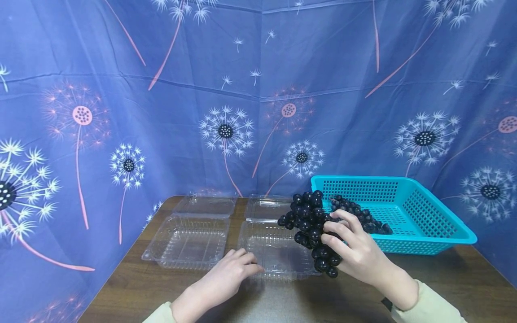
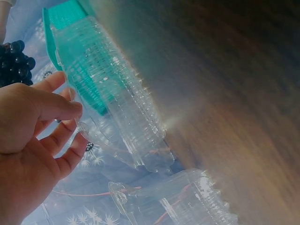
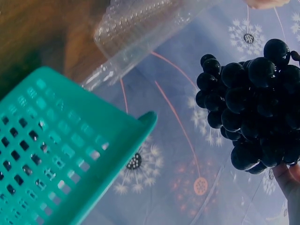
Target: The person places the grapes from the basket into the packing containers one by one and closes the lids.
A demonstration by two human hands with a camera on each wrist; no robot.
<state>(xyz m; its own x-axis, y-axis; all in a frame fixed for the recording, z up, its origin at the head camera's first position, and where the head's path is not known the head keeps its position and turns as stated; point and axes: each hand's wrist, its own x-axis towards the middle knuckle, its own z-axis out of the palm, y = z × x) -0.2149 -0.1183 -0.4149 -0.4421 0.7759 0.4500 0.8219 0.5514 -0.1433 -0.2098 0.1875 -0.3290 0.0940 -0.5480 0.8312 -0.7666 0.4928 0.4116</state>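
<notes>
My right hand [image 1: 357, 253] grips a large bunch of black grapes [image 1: 308, 220] from its right side, holding it up over the right part of an open clear plastic container [image 1: 268, 253]. In the right wrist view the round grapes [image 3: 251, 103] hang together, with fingertips [image 3: 287, 176] at their lower edge. My left hand [image 1: 230, 274] is at the near left corner of that same container. The left wrist view has this hand [image 2: 40, 122] pinching the rim of the clear container [image 2: 110, 93], thumb on one side and fingers on the other.
A second open clear container [image 1: 191, 242] stands on the left, its lid [image 1: 208, 204] folded back. Behind the grapes, a turquoise slotted basket [image 1: 416, 246] at the right holds more dark grapes [image 1: 363, 217]. A blue dandelion-print cloth [image 1: 258, 89] hangs behind the wooden table [image 1: 133, 287].
</notes>
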